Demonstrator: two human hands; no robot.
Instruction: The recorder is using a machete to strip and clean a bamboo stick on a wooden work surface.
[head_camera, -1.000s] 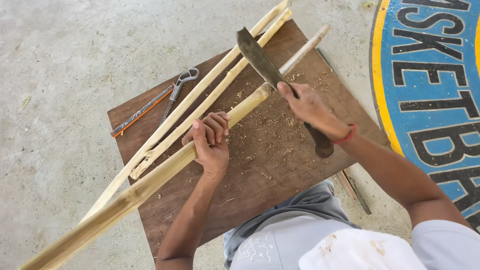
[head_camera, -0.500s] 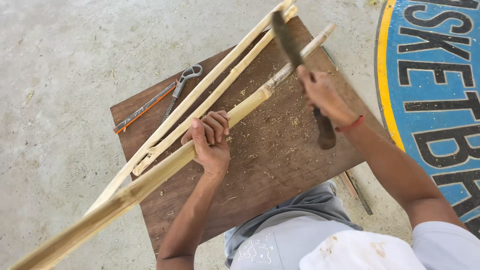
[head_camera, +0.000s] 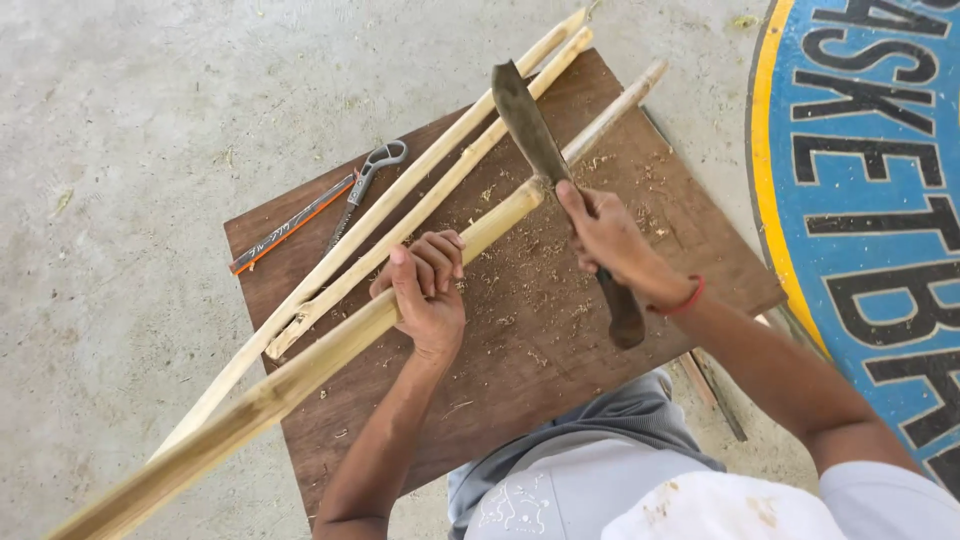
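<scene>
we take the brown wooden board (head_camera: 620, 330) on the concrete floor as our landmark. across its middle lies the thick bamboo pole (head_camera: 300, 375), running from beyond the board's lower left corner up toward its upper right edge. our left hand (head_camera: 425, 295) is clenched around the pole near the board's centre, pinning it down. our right hand (head_camera: 610, 240) grips the dark handle of a machete (head_camera: 540, 150), whose blade meets the pole just above the board's centre. beyond that point the pole looks thinner and paler, so we judge the far end shaved and the long near stretch not yet worked; chips litter the board. two slim split strips (head_camera: 440, 180) lie along the board's upper left side, with pincers (head_camera: 365, 180) and an orange-edged tool (head_camera: 290, 225) beside them. right of the board, a round blue floor sign (head_camera: 880, 200) with a yellow rim and dark lettering.
</scene>
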